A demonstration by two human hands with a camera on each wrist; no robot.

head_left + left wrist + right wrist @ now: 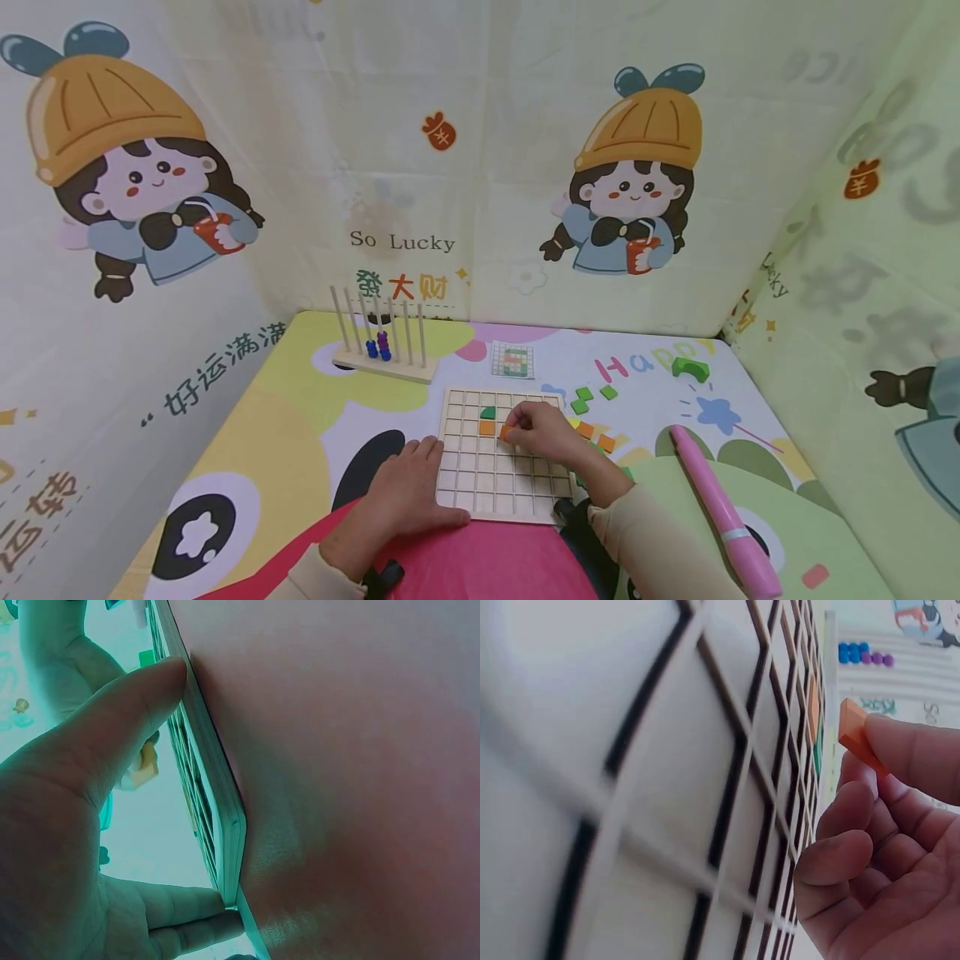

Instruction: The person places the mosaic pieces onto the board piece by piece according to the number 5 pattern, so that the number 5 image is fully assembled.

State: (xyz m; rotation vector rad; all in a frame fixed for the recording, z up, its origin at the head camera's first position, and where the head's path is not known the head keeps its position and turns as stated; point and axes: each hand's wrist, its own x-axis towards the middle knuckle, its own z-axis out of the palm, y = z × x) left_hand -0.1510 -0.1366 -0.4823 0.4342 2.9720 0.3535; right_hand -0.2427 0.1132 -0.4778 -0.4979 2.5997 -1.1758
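A wooden grid board (498,483) lies on the printed tabletop. My left hand (405,492) rests at its near left corner, thumb along the near edge and straight fingers against the left side. Over the grid, my right hand (543,429) pinches an orange square tile (853,731) between thumb and finger, and in the right wrist view the tile is tilted. One orange tile (487,427) sits in a grid cell just left of that hand. Directly behind it in the grid is a green piece (488,412) with a rounded corner.
Several green tiles (581,406) and orange tiles (606,443) lie right of the board, partly behind my right arm. A printed pattern card (513,360) lies behind the board. A pegged bead stand (390,364) is at back left, a green arch block (690,368) at back right, a pink pen-shaped object (720,508) at right.
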